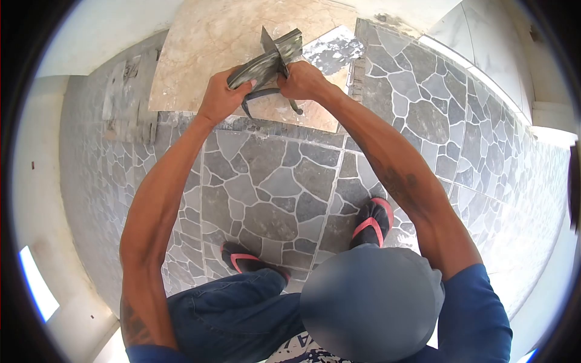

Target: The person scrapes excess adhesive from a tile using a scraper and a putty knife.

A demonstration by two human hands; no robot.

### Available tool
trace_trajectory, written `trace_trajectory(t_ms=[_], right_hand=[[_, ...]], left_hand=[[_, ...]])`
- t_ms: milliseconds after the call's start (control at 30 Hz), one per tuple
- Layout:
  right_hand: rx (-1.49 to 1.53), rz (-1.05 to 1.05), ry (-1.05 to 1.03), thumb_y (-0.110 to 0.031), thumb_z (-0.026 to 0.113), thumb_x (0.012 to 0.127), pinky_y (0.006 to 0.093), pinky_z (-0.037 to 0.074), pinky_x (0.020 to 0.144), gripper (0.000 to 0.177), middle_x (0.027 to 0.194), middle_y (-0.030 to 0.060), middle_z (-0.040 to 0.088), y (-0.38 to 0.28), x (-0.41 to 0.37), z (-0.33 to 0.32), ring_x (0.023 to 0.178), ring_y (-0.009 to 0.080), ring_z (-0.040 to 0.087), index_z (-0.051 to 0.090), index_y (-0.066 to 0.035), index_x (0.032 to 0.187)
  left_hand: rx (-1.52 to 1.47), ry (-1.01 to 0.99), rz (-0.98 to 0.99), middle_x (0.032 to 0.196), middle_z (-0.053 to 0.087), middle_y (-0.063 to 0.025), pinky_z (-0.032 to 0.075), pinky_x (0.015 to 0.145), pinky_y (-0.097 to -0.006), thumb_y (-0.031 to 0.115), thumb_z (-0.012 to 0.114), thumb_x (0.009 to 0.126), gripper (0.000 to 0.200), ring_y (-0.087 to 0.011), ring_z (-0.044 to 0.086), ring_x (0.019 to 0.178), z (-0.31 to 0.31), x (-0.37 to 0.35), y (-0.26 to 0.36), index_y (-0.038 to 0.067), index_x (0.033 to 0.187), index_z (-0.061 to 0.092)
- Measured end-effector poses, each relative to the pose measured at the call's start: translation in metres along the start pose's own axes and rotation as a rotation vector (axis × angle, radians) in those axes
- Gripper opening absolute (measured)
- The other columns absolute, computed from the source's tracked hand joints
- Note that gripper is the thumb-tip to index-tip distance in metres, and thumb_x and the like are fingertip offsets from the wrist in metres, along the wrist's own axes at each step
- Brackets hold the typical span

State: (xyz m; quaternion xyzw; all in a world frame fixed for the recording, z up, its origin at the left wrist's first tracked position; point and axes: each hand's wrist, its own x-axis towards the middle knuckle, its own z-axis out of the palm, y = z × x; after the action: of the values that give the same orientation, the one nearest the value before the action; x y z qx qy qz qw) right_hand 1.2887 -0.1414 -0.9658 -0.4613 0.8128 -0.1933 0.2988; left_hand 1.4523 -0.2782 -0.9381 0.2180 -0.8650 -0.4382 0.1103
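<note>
My left hand [225, 97] grips one end of a long, flat plastering trowel [257, 68], thumb on top of its stained metal blade. A dark curved handle [261, 94] hangs under the blade. My right hand [301, 81] is closed round a smaller tool, whose thin pointed blade [268, 42] crosses the trowel and touches or nearly touches its face. The grip of that smaller tool is hidden in my fingers. Both tools are held over a beige marbled slab [193, 57].
A white-smeared grey patch [334, 51] is at the slab's right side. Left of it lies a stained grey board [128, 100]. Stone-patterned floor tiles [266, 175] surround my feet in flip-flops [372, 222]. Pale walls [100, 36] stand at the far side.
</note>
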Motion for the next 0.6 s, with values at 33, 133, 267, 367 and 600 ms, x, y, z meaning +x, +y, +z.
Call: trace_trajectory(t_ms=[33, 133, 267, 367, 600], right_hand=[[0.022, 0.001, -0.006, -0.023, 0.052, 0.085, 0.0455, 0.053, 0.083, 0.030, 0.094, 0.0238, 0.070, 0.001, -0.004, 0.003, 0.095, 0.0399, 0.066, 0.070, 0.000, 0.092], [0.041, -0.028, -0.021, -0.021, 0.051, 0.085, 0.0462, 0.053, 0.080, 0.028, 0.092, 0.0222, 0.070, 0.006, -0.027, 0.008, 0.091, 0.0401, 0.067, 0.070, -0.001, 0.091], [0.029, -0.063, -0.037, -0.019, 0.052, 0.084, 0.0458, 0.054, 0.077, 0.026, 0.084, 0.0211, 0.070, 0.007, -0.024, 0.010, 0.085, 0.0400, 0.068, 0.071, -0.002, 0.085], [0.005, -0.041, -0.008, -0.019, 0.053, 0.083, 0.0446, 0.054, 0.077, 0.025, 0.084, 0.0202, 0.070, 0.004, -0.021, 0.007, 0.085, 0.0385, 0.068, 0.072, -0.003, 0.086], [0.003, -0.050, 0.022, -0.027, 0.057, 0.083, 0.0449, 0.054, 0.077, 0.030, 0.086, 0.0232, 0.070, -0.002, -0.002, -0.002, 0.087, 0.0384, 0.068, 0.070, 0.000, 0.085]], left_hand=[[-0.018, -0.006, -0.025, 0.084, 0.071, -0.0089, 0.049, 0.071, -0.0284, 0.015, 0.071, 0.087, 0.027, -0.0100, 0.059, 0.076, -0.001, 0.001, -0.001, -0.004, 0.106, 0.068], [-0.061, 0.001, -0.092, 0.084, 0.071, -0.0079, 0.049, 0.071, -0.0279, 0.014, 0.072, 0.087, 0.025, -0.0097, 0.059, 0.077, -0.011, 0.010, 0.004, -0.005, 0.104, 0.069], [-0.054, -0.006, -0.196, 0.083, 0.070, -0.0052, 0.048, 0.070, -0.0267, 0.013, 0.072, 0.087, 0.024, -0.0089, 0.057, 0.076, -0.011, 0.006, 0.014, -0.005, 0.102, 0.069], [-0.082, -0.008, -0.171, 0.083, 0.069, -0.0036, 0.047, 0.069, -0.0264, 0.014, 0.072, 0.087, 0.024, -0.0086, 0.055, 0.075, -0.006, 0.001, 0.013, -0.005, 0.102, 0.069], [-0.090, 0.013, -0.157, 0.083, 0.067, -0.0018, 0.045, 0.067, -0.0266, 0.014, 0.071, 0.087, 0.022, -0.0082, 0.053, 0.075, -0.003, -0.004, 0.017, -0.004, 0.099, 0.068]])
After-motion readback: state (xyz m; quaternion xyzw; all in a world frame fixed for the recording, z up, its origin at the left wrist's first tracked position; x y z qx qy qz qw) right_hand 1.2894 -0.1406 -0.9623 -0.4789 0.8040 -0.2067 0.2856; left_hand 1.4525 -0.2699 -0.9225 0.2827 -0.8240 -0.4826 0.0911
